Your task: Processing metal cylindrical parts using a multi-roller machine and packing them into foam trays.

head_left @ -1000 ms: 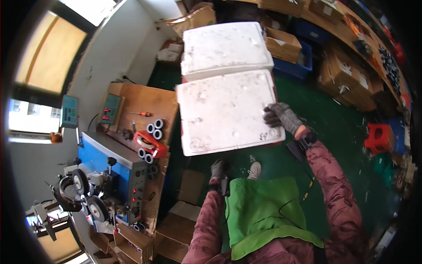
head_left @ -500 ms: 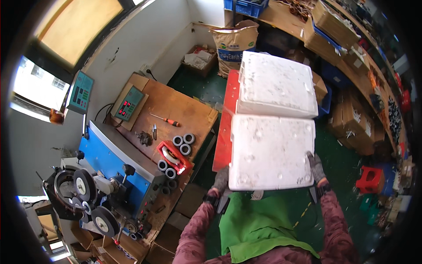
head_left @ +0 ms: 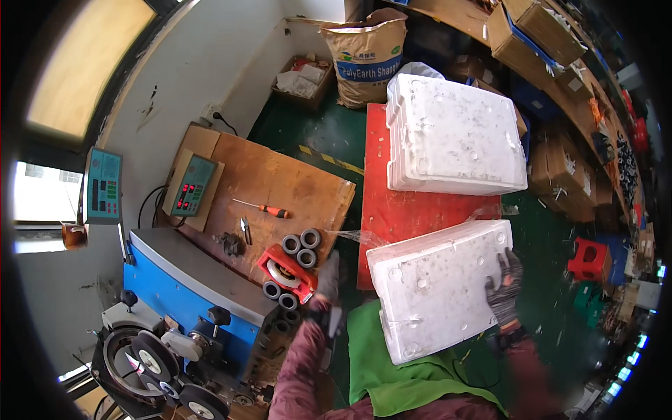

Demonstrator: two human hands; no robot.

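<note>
A white foam box (head_left: 441,290) rests tilted toward me at the near end of a red tabletop, its near edge over my green apron (head_left: 399,371). My gloved right hand (head_left: 504,290) grips its right side, fingers spread along the edge. My gloved left hand (head_left: 327,280) is off the box, beside a red tape dispenser (head_left: 287,273) on the wooden bench; its fingers are blurred. A strip of clear tape (head_left: 353,236) stretches between the bench edge and the box's far left corner. A second white foam box (head_left: 455,133) sits farther back.
The red tabletop (head_left: 374,203) lies under the boxes. On the wooden bench (head_left: 294,182) are a screwdriver (head_left: 266,208), pliers (head_left: 245,229) and several grey rings (head_left: 308,239). A blue machine with wheels (head_left: 189,280) stands left. A red stool (head_left: 589,259) and cartons (head_left: 560,168) are at the right.
My left hand has left the near box and moved left toward the tape dispenser. The near box has turned and come toward me, away from the far box. My right hand stays on it.
</note>
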